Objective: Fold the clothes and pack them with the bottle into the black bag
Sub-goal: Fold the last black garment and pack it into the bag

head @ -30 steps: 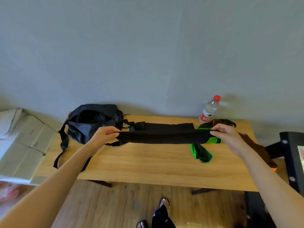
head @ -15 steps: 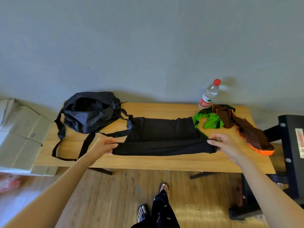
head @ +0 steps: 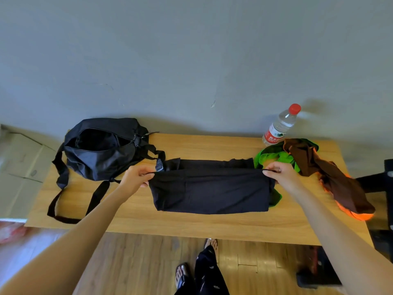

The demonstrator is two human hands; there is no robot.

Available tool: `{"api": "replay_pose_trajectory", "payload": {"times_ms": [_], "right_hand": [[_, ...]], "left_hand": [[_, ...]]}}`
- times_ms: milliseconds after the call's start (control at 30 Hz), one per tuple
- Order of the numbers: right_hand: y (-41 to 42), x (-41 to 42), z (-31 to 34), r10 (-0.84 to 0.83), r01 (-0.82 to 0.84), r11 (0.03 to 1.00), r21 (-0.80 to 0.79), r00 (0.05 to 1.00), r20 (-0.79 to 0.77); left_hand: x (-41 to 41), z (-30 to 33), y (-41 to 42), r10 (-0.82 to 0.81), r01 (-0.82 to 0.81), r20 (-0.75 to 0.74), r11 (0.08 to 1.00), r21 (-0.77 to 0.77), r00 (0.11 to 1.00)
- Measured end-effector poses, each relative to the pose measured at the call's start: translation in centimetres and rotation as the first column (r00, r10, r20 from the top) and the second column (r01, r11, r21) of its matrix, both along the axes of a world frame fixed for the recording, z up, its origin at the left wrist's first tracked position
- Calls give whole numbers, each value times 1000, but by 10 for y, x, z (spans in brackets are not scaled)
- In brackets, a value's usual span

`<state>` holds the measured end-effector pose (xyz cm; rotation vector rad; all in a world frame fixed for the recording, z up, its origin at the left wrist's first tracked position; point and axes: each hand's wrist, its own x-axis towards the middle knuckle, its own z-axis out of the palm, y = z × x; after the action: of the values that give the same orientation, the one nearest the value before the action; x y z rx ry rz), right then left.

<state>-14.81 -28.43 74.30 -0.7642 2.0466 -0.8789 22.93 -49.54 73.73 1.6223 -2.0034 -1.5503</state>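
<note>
A black garment lies folded into a wide band on the middle of the wooden table. My left hand pinches its upper left corner and my right hand pinches its upper right corner. The black bag sits open at the table's back left, its straps trailing toward the front. A clear water bottle with a red cap stands at the back right by the wall. A green garment and a brown and orange garment lie crumpled on the right.
Cardboard boxes are stacked on the floor left of the table. A black stand is at the right edge. A grey wall runs directly behind the table. My feet in sandals show on the wooden floor below.
Both hands first pulled the black garment's edge toward the table's front, then carried it back over the garment, leaving a doubled, shorter band.
</note>
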Motion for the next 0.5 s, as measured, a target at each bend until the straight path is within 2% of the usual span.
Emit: {"api": "replay_pose_trajectory", "payload": {"times_ms": [233, 400, 500], "right_hand": [[-54, -32, -38, 101, -100, 995, 16, 990, -101], [-70, -40, -66, 76, -76, 997, 10, 983, -164], [-71, -41, -77, 39, -41, 999, -4, 978, -205]], "left_hand": [[-40, -34, -42, 55, -41, 145, 994, -104, 988], [-55, -53, -55, 90, -58, 194, 985, -164, 977], [-64, -60, -55, 137, -108, 174, 980, -169, 975]]}}
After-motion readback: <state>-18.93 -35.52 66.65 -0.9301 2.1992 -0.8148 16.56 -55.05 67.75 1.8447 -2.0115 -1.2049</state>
